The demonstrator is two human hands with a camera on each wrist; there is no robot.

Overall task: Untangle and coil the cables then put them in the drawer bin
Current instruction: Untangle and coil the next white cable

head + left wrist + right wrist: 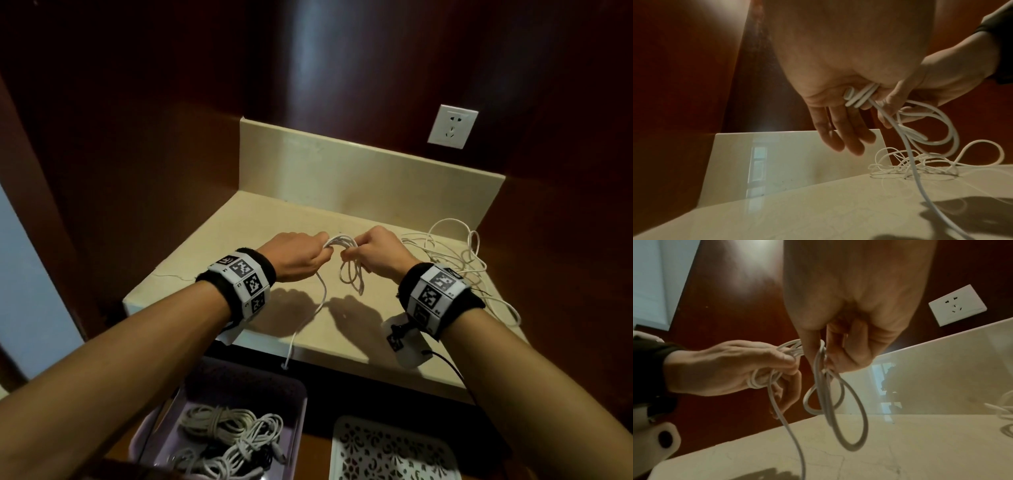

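Above the beige counter [274, 219] both hands hold one white cable [342, 241] partly gathered into loops. My left hand [301, 255] pinches the bundle between thumb and forefinger [859, 97], with its other fingers pointing down. My right hand [371, 251] grips the same loops [821, 378], which hang below it. The cable's loose tail [324, 294] runs from the left hand over the counter's front edge. A purple drawer bin [300, 407] sits below at the left and holds several coiled cables [219, 425].
A tangle of thin white cables [455, 253] lies on the counter's right side, beside the right hand. A white lattice tray [387, 452] sits in the drawer right of the bin. A wall socket [452, 126] is above the backsplash. Dark wood panels enclose the niche.
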